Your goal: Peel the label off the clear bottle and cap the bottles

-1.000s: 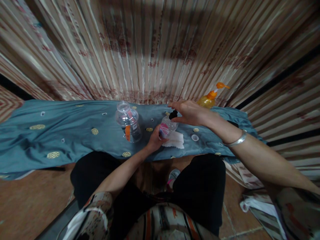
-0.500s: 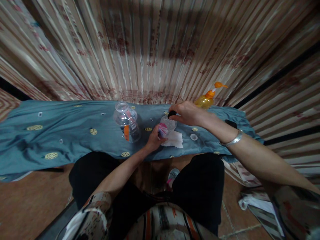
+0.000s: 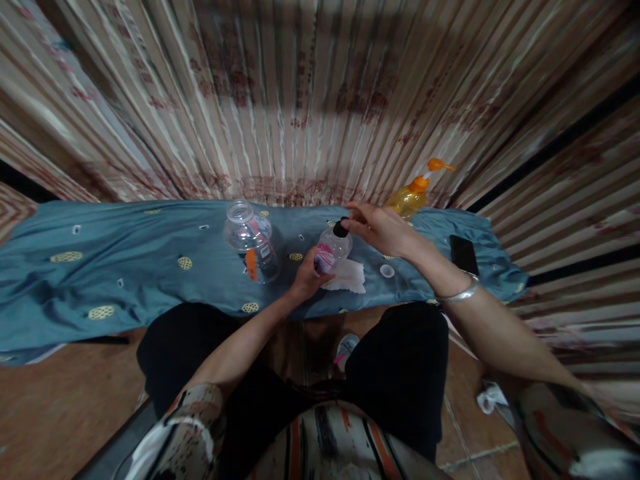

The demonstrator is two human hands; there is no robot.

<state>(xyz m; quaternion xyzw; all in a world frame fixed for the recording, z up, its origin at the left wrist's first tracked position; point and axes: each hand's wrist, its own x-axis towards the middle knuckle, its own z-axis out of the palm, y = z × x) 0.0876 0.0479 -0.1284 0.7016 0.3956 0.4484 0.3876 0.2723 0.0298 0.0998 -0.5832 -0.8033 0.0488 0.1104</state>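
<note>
My left hand [image 3: 307, 277] is wrapped round the lower part of a small clear bottle [image 3: 336, 248] with a pink label. A black cap [image 3: 341, 228] sits on its top. My right hand [image 3: 373, 225] is beside the cap, its fingers apart, a fingertip close to or touching the cap's side. Under and beside the bottle lies a white tissue [image 3: 350, 276]. A small round white lid [image 3: 387, 271] rests to the right of the tissue.
A large clear open jar [image 3: 253, 243] with an orange label stands left on the blue cloth [image 3: 145, 260]. Behind my right hand is a yellow pump bottle [image 3: 407, 200]. A black phone [image 3: 464, 255] lies at the right. Curtains [image 3: 300, 100] hang behind.
My right hand's fingers have loosened from the black cap and moved slightly right, so more of the cap shows. My right forearm has shifted down, uncovering more of the phone.
</note>
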